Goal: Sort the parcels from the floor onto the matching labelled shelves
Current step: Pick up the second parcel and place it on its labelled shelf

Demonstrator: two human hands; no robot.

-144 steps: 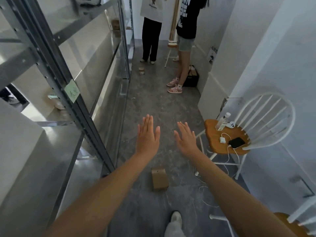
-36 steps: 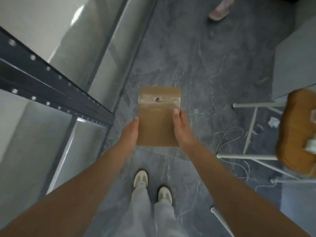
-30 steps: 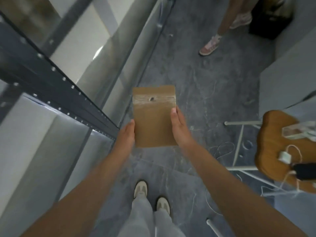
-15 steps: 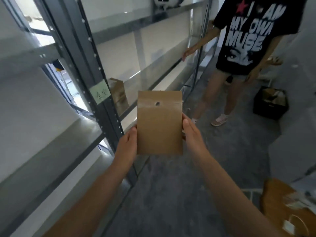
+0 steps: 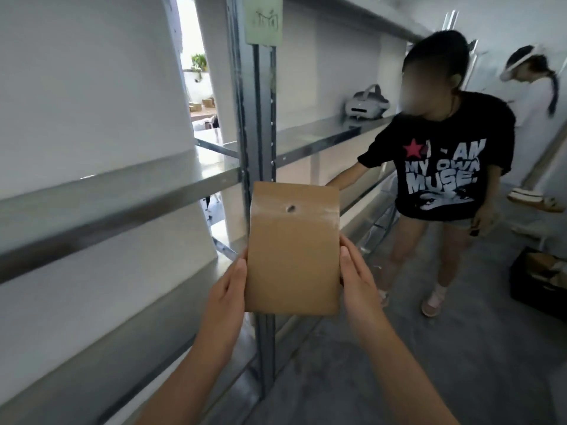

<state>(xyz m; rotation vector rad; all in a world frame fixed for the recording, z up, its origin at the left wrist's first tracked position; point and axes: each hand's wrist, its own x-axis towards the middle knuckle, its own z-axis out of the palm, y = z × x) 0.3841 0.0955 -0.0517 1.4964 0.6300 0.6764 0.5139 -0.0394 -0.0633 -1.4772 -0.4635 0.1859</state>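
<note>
Head: parcel upright, long axis vertical

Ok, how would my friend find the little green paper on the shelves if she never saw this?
Find the grey metal shelves on the left, then the upright post right behind the brown parcel held up in front. Follow the post up to the top: the paper is stuck there, the only pale green thing, with dark scribbles on it.

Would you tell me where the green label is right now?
Head view, top centre: the green label is stuck on the grey upright, above the parcel.
</note>
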